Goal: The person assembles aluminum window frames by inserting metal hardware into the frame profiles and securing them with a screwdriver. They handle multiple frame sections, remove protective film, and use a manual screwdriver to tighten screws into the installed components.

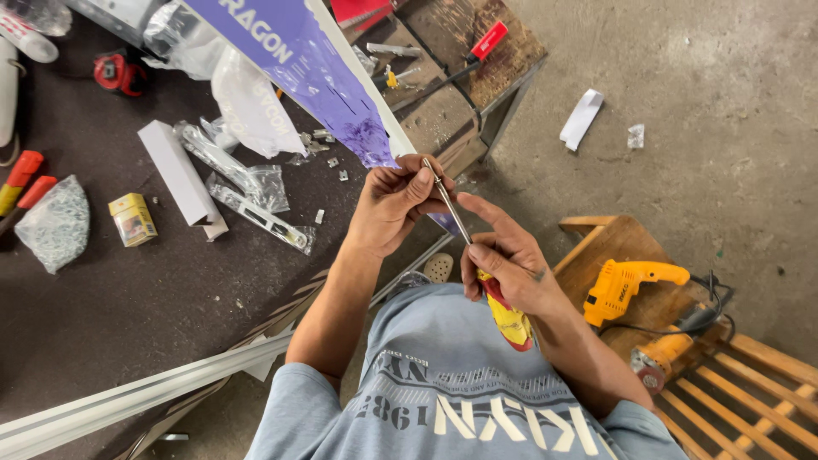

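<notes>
- A screwdriver is gripped by its red-and-yellow handle in the right hand, fingers closed round it, in front of the chest.
- Its tip is pinched at the left hand, fingers curled tight; whether a screw is held there cannot be told.
- The tip is judged set just under the end of the purple-wrapped profile; driving appears not yet begun.
- Clear bags on the dark bench hold small hardware; a mesh pouch lies well apart.

small yellow box on dark bench, long white carton beside it
</notes>
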